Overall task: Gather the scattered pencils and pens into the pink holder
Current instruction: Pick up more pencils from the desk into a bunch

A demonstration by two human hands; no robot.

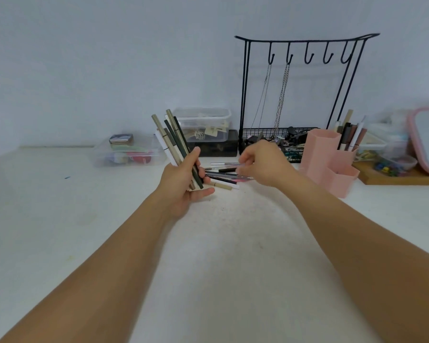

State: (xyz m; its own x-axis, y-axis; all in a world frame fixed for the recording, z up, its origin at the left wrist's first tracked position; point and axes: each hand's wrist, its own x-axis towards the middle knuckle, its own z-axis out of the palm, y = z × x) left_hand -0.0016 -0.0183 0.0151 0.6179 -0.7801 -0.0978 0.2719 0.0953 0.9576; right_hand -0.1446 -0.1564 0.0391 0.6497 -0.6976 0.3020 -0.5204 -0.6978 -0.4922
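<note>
The left hand (187, 184) squeezes a bunch of pens (175, 141), thin round sticks in tan, dark green and white, pointing up to 11 o'clock. The right hand (263, 163) is blurry, so I cannot tell if it grips anything. It hangs just over the loose pens (223, 175) lying on the white table (60, 219). At its 3 o'clock stands the pink holder (328, 160), smooth plastic with flat sides.

A fanned bundle of pens (175, 144) stands upright at frame centre; loose pens (223, 175) lie beside it; the pink holder (328, 159), centre-right, holds several.
</note>
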